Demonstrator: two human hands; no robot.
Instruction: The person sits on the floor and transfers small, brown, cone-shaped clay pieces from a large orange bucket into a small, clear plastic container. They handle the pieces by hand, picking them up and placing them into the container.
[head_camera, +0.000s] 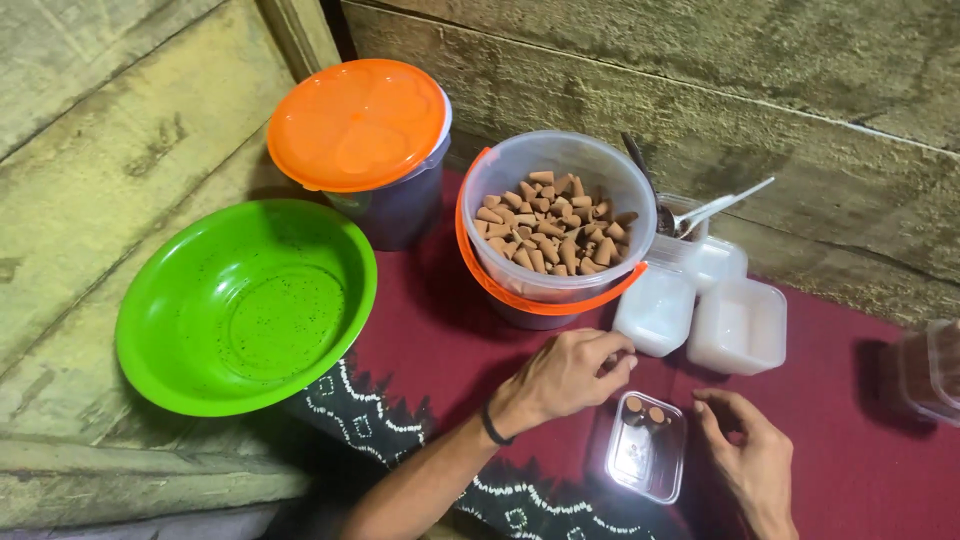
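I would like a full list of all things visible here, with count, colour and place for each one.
small box: one, clear, on the cloth between the hands, two brown cones inside
bucket: one, clear with orange handle, centre, full of brown cones
lidded bucket: one, dark with orange lid, left of the bucket
bowl: one, green, left on the boards
white tubs: about three, right of the bucket
spoon: one, white, in the rear tub
cloth: one, dark red with patterned black edge, under the containers
side box: one, clear, right edge
left hand: one, closed, beside the small box
right hand: one, right of the small box
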